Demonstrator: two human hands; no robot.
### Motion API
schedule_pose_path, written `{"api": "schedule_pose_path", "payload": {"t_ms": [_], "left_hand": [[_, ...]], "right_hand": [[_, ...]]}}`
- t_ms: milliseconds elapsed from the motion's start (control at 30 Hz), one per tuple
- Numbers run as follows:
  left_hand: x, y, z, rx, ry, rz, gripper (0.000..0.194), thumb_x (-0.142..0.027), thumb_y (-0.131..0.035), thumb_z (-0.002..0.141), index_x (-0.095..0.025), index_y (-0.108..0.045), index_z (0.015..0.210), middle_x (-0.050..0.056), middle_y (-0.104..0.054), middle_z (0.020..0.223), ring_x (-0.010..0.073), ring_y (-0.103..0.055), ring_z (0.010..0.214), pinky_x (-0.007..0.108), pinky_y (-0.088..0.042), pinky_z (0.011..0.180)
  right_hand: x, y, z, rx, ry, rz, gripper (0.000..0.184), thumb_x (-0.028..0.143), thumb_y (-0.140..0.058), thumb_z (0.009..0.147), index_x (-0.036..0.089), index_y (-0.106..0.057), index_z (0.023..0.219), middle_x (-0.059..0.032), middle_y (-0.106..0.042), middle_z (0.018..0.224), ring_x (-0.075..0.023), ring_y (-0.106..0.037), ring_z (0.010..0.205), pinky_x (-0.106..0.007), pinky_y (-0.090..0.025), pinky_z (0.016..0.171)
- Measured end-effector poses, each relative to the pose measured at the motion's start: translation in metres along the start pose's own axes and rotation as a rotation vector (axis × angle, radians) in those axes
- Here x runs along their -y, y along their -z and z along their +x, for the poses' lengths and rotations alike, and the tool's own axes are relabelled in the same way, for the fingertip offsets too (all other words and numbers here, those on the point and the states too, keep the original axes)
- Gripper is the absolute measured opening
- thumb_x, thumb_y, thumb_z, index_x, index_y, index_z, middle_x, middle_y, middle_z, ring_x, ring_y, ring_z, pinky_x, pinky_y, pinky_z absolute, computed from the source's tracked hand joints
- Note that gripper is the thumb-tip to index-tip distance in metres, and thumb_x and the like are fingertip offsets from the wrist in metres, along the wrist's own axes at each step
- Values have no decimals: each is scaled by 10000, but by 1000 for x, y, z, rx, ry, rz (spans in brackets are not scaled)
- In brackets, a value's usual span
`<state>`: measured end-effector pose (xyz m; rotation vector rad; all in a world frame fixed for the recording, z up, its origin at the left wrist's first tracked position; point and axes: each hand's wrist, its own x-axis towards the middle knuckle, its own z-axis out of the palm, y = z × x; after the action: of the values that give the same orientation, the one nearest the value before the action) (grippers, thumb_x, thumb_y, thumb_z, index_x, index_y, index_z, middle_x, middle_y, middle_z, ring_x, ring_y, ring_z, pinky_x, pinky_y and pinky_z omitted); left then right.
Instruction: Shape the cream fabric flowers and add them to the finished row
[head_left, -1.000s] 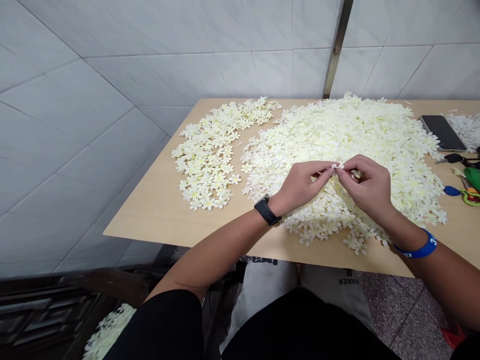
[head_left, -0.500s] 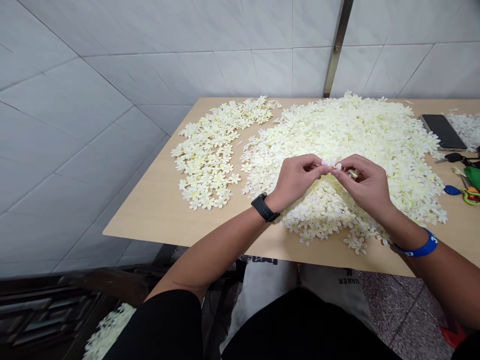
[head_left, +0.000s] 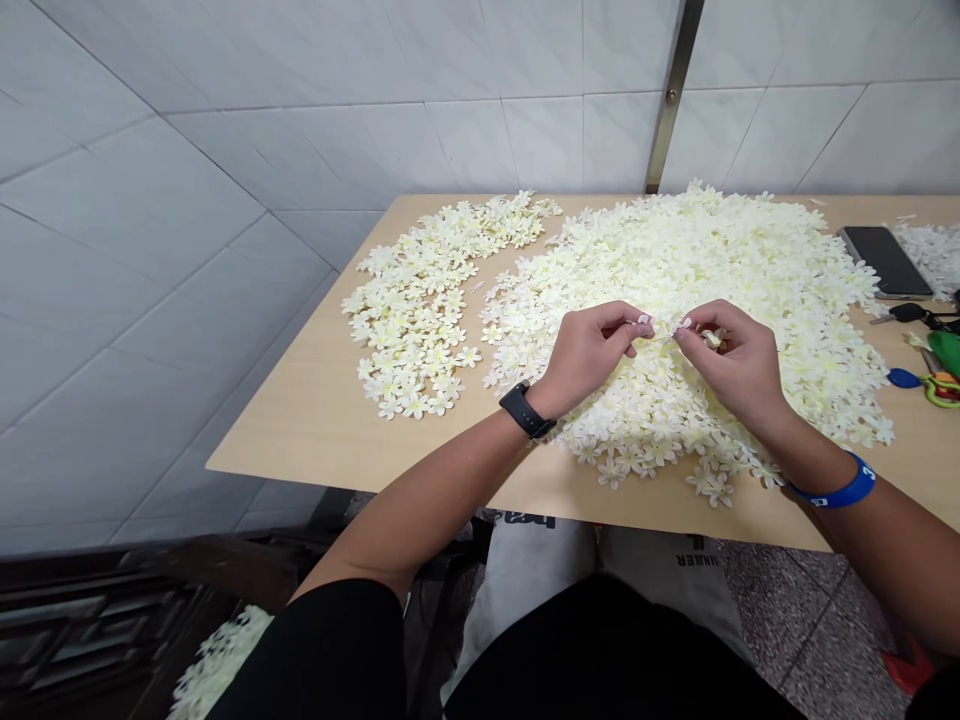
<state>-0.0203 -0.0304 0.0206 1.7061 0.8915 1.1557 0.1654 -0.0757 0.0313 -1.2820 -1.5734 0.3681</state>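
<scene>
Over a large heap of cream artificial flowers (head_left: 720, 240), my left hand (head_left: 592, 350) pinches a small white flower piece (head_left: 643, 320) between thumb and fingertips. A short gap to the right, my right hand (head_left: 731, 355) is closed on an artificial flower (head_left: 684, 326) at its fingertips. Another pale flower (head_left: 712, 340) shows tucked within the right hand's curled fingers. On the left of the table lies a smaller, curved spread of similar flowers (head_left: 412, 320).
The wooden table (head_left: 300, 430) stands against a tiled wall (head_left: 390, 150). At its right are a phone (head_left: 885, 260), keys (head_left: 907, 314), a green clip (head_left: 941, 390) and a white pile (head_left: 934, 255). More flowers (head_left: 217, 660) sit low at the left.
My hands were touching at the fingertips and have now drawn slightly apart, each with a white piece in its pinch. The heaps look the same.
</scene>
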Motion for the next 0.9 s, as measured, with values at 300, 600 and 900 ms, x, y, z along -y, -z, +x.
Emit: {"api": "schedule_pose_path", "payload": {"t_ms": [300,600,900], "left_hand": [[-3,3,0,8,-370,276,208,-380,-635,996,-211,-747,1043,59,-783,1131,190,-700,1120,367,-520,1032],[-3,-6,-7,21,-304,214,157,-276,-648,973,-197,-773,1023,61,-809,1020,160,-744,907,306,-594,843],[-4,-4,-5,-27,-135,63,146,-319,-682,940,-184,-737,927,34,-782,873,133,-725,810,257,-576,755]], "right_hand": [[0,0,-2,-13,81,-24,173,275,-701,902,240,-631,748,-6,-653,740,-162,-570,665,-314,-410,587],[3,-3,-5,3,104,-25,123,303,-673,917,257,-712,810,-46,-725,825,-206,-661,749,-342,-473,587],[1,2,-1,-92,161,-125,141,265,-697,916,262,-690,776,-41,-714,799,-213,-651,726,-377,-479,640]]}}
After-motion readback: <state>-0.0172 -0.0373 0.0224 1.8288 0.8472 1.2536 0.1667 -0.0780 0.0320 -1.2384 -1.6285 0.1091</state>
